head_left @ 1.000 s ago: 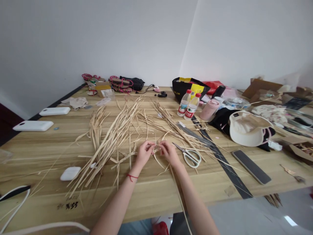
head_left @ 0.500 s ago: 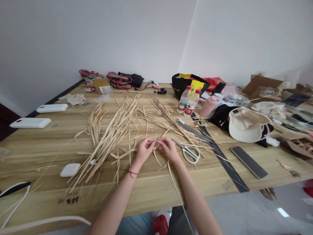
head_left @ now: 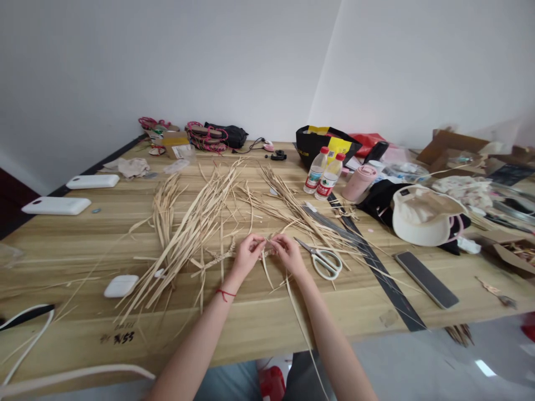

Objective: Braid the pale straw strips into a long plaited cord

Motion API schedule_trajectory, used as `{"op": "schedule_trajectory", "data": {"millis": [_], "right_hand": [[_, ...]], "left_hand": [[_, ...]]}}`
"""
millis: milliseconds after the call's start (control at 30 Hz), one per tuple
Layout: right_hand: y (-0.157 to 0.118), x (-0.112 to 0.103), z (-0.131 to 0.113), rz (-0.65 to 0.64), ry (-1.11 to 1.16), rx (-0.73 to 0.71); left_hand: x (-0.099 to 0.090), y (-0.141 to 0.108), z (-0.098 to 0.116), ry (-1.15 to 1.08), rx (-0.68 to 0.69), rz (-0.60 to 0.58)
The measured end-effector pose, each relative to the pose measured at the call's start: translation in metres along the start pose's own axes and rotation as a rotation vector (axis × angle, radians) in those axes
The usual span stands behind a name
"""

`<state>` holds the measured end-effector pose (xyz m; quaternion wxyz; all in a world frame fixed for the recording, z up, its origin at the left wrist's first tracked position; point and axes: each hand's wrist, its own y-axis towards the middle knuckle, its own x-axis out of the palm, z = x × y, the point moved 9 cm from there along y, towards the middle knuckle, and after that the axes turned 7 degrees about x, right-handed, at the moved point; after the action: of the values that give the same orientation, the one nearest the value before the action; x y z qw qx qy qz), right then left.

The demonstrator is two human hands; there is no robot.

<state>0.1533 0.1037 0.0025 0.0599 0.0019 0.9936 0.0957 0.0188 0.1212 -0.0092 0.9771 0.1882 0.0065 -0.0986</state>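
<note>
My left hand (head_left: 249, 254) and my right hand (head_left: 287, 252) meet over the middle of the table, fingertips pinched close together on thin straw strands. A braided straw piece (head_left: 218, 258) runs out to the left from beneath my left hand, and a bit of it shows between the hands. One long straw strip (head_left: 298, 317) trails from below my right hand over the table's front edge. Scissors (head_left: 324, 262) with white handles lie just right of my right hand. Loose straw (head_left: 200, 214) is heaped beyond my left hand, with more straw (head_left: 288, 200) at the far right.
On the wooden table (head_left: 167, 340) lie a white earphone case (head_left: 121, 286), a phone (head_left: 426, 279) and a cream cap (head_left: 428, 214). Two water bottles (head_left: 329, 177), a pink cup (head_left: 360, 182) and a black bag (head_left: 307, 146) stand at the back right. White power banks (head_left: 57, 205) rest far left.
Both hands stay pinched together at nearly the same spot, with slight finger movement. The view has shifted a little.
</note>
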Motion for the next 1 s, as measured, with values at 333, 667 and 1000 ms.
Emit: {"op": "schedule_trajectory", "data": {"millis": [333,667,1000], "right_hand": [[-0.003,-0.002,-0.01,0.013,-0.105,-0.088],[-0.011,-0.003,-0.043,0.029,-0.374,-0.295],[-0.017,0.003,-0.059,-0.061,-0.618,-0.395]], "left_hand": [[-0.002,0.002,0.007,-0.01,0.043,0.022],[0.0,0.0,0.01,0.033,0.07,0.02],[0.003,0.0,0.011,0.09,0.087,-0.032]]}}
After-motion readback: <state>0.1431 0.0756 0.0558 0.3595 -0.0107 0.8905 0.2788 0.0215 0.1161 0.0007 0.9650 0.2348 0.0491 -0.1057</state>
